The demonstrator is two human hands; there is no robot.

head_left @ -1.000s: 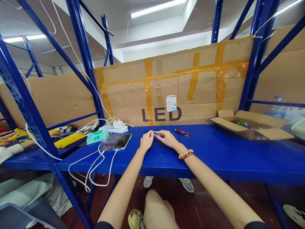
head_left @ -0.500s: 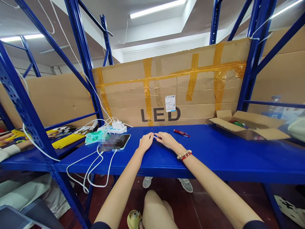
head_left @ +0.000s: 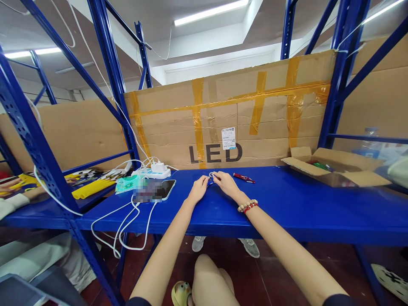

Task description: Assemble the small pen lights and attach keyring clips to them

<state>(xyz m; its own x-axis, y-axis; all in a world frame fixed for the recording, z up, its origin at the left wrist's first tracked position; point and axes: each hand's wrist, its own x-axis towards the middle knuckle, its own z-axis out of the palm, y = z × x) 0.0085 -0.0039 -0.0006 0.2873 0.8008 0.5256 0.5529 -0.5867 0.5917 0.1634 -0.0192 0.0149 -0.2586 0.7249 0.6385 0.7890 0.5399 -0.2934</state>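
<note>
Between my two hands, over the blue shelf top (head_left: 280,208), is a small blue object with a silvery-white loop (head_left: 211,174). My left hand (head_left: 199,188) has its fingers pinched at the object's left side. Closed fingers of my right hand (head_left: 225,183) grip it near the loop from the right. Much of the object is hidden by my fingertips, so its kind is unclear. A slim red object (head_left: 244,178), pen-like with shiny metal parts, lies on the shelf just beyond my right hand.
Left of my hands lie a phone (head_left: 168,190), a teal packet (head_left: 126,183), a white power strip (head_left: 157,171) and loose white cables (head_left: 119,238). An open carton (head_left: 339,172) stands at right. A large cardboard panel (head_left: 264,148) closes the back. Another person's arm (head_left: 35,194) is at far left.
The silvery loop has come into view above my fingers, and more of the blue part shows. My hands have shifted slightly to the right; the other things stay put.
</note>
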